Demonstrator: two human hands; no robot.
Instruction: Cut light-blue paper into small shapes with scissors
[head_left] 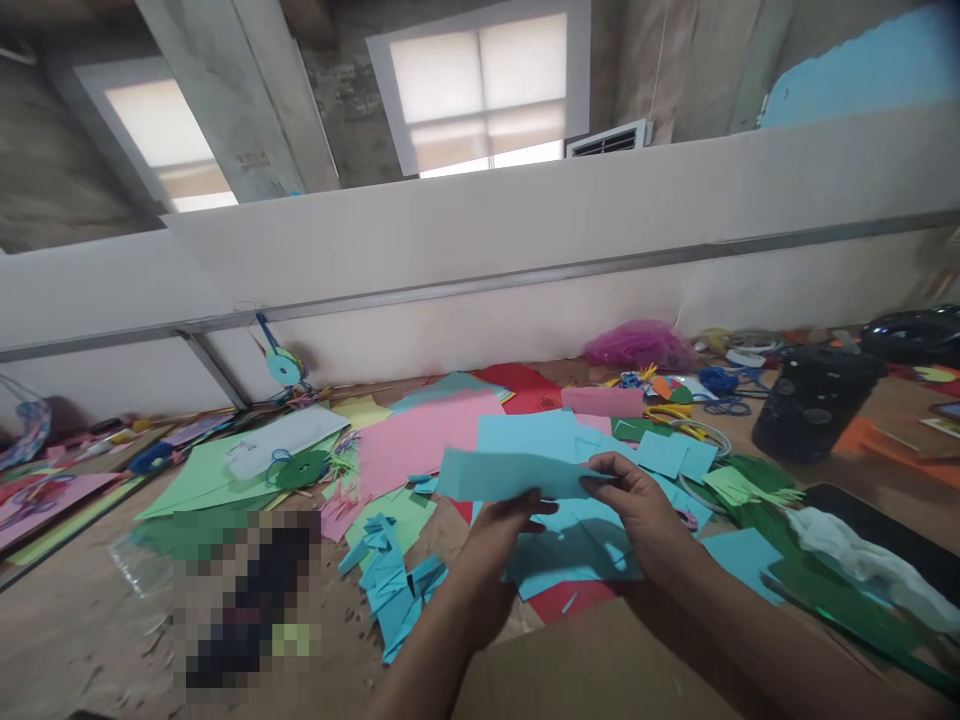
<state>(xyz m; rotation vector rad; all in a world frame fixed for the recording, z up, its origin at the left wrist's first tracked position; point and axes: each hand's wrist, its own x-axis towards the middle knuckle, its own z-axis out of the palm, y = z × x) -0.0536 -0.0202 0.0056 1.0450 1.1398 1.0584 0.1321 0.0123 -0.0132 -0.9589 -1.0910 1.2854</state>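
Note:
Both hands hold up one strip of light blue paper [499, 474] above the table. My left hand [501, 527] pinches its lower edge near the middle. My right hand [634, 500] pinches its right end, fingers closed on it. Beneath the hands lie more light blue sheets [577, 555] on a red sheet [574, 598]. A heap of folded blue paper pieces [394, 585] sits just left of my left forearm.
Pink [420, 440], green [217, 475] and red paper sheets cover the wooden table. A black pot [814, 400] stands at right, yellow scissors [675, 415] beside it, white cloth [862, 560] at far right. A white partition wall [480, 250] runs behind. A brown cardboard sheet [600, 670] lies nearest me.

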